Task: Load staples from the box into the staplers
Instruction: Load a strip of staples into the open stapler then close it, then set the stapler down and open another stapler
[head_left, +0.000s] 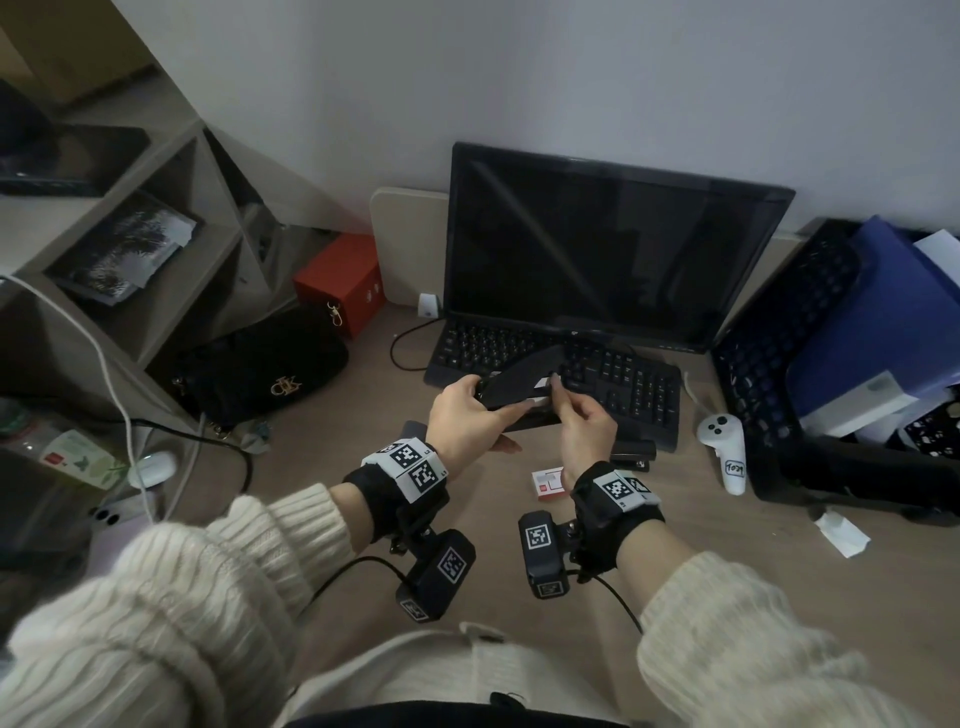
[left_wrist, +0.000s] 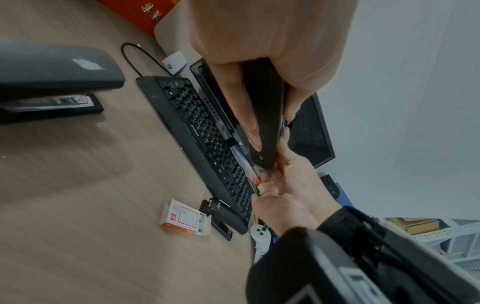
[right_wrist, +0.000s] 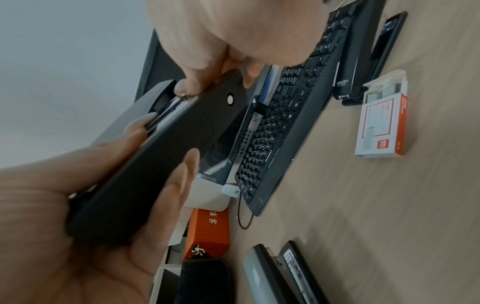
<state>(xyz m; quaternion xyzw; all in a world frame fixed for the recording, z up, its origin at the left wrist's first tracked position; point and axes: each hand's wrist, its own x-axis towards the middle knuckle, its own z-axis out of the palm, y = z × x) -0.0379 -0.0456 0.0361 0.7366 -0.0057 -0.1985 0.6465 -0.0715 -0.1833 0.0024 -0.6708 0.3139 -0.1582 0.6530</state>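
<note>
Fingers (right_wrist: 166, 185) of left hand (head_left: 467, 415): wrapped round black stapler (right_wrist: 155, 156), lid hinged open, held above keyboard (head_left: 623, 384). Right hand (head_left: 584, 434): fingertips pinch at the magazine's front end. Handling, judged: rigid, light, smooth plastic; grip body mid-length. Staple box (head_left: 548, 484): on desk, open.

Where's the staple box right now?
In the head view the staple box lies on the desk just beyond the right wrist, beside a small black stapler at the keyboard's near edge.
</note>
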